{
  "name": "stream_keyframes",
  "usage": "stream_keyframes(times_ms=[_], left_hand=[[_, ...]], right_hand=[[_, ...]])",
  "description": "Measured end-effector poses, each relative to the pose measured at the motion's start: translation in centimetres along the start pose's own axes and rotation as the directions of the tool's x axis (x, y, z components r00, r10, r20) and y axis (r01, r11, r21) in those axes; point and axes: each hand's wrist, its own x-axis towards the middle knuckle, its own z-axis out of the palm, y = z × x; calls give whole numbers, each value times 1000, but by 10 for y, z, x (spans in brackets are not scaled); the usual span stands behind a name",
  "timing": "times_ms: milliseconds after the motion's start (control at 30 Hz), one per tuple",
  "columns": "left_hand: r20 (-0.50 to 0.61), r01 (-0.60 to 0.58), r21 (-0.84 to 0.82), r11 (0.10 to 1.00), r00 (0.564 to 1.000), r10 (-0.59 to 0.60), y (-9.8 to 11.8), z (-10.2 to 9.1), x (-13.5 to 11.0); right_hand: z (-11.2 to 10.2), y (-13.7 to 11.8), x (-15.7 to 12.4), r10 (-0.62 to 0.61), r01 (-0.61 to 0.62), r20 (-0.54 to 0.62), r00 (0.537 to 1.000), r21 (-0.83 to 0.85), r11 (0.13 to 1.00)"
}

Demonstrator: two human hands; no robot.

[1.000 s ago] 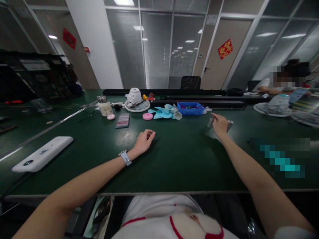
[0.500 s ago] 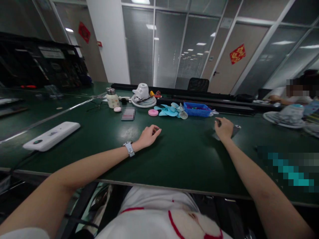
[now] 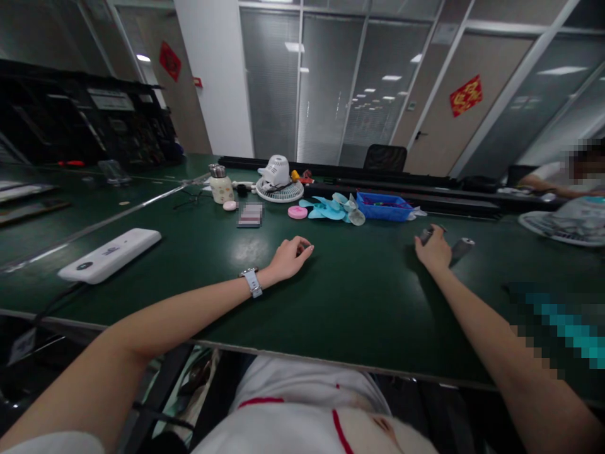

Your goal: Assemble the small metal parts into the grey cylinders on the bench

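My left hand [image 3: 289, 258] rests on the green table [image 3: 350, 290], fingers loosely curled, thumb and forefinger slightly apart, with nothing visible in it. A watch with a pale strap [image 3: 254, 283] circles that wrist. Farther right, my right hand [image 3: 433, 251] is closed around a grey cylinder [image 3: 426, 236], whose end shows between thumb and fingers; its exact kind cannot be made out. Just right of that hand, a second grey cylinder [image 3: 463, 250] lies partly hidden behind it.
Along the back stand a patterned bottle [image 3: 221, 188], a white fan part [image 3: 278, 178], a pink round piece [image 3: 297, 212], blue fan blades [image 3: 328, 207] and a blue tray [image 3: 385, 208]. A white power bank-like box [image 3: 111, 255] lies left. Another person [image 3: 562, 173] sits at the right.
The view has shifted slightly. My right hand has turned a little, and a grey cylinder now shows in its grip, with another in plainer sight beside it. My left hand has stayed put.
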Motion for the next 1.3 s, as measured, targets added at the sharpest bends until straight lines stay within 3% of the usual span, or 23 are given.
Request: stream_keyframes(times_ms=[433,600,700,800,933,1033,1167,1300], left_hand=[[-5,-36,-13,999,999,36,-12,6,5],[-7,-48,-27,998,999,48,-11,6,6],[7,-66,-37,997,998,66,-6,4,4],[23,-78,-48,996,997,80,5,1,1],[56,-129,-115,985,989,136,18,1,-4],[43,-181,-140,974,981,189,20,2,-6],[15,-266,-167,950,962,272,21,5,-7],[-12,-278,-201,939,960,281,21,9,-3]], right_hand=[[-14,-17,-15,-13,14,75,997,-14,1000],[-20,-23,-18,-15,10,82,997,61,998],[-23,-42,-27,-60,42,83,995,204,978],[-25,-82,-51,-180,131,97,979,378,916],[-33,-142,-101,-464,249,127,877,706,663],[-43,-168,-132,-625,292,132,769,798,527],[-52,-176,-147,-745,415,106,659,774,478],[-56,-176,-146,-773,471,106,625,739,482]])
